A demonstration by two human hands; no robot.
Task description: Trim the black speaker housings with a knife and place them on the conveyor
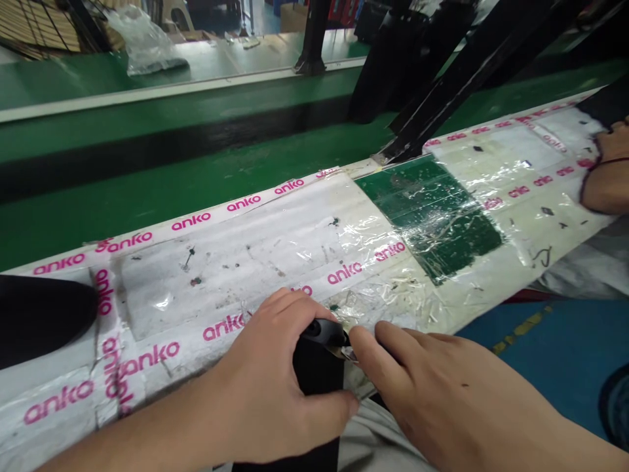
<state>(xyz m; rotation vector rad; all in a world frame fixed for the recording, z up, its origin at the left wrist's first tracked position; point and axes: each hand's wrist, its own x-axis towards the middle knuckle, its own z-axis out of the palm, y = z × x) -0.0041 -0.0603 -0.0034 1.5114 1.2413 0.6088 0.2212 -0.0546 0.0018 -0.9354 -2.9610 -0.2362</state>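
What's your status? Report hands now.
Left hand gripping black-handled tool. Right hand at its metal tip. Taped bench beneath. Another person's hand far down bench.

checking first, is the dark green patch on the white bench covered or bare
Covered: wrinkled clear plastic film glints across the green patch.

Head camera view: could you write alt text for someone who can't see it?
Two bare hands work at a bench edge: the left hand grips a black-handled tool while the right hand reaches a small metal piece beside it. The bench is covered in white sheeting, pink "anko" tape and clear plastic, with another person's forearm at right.
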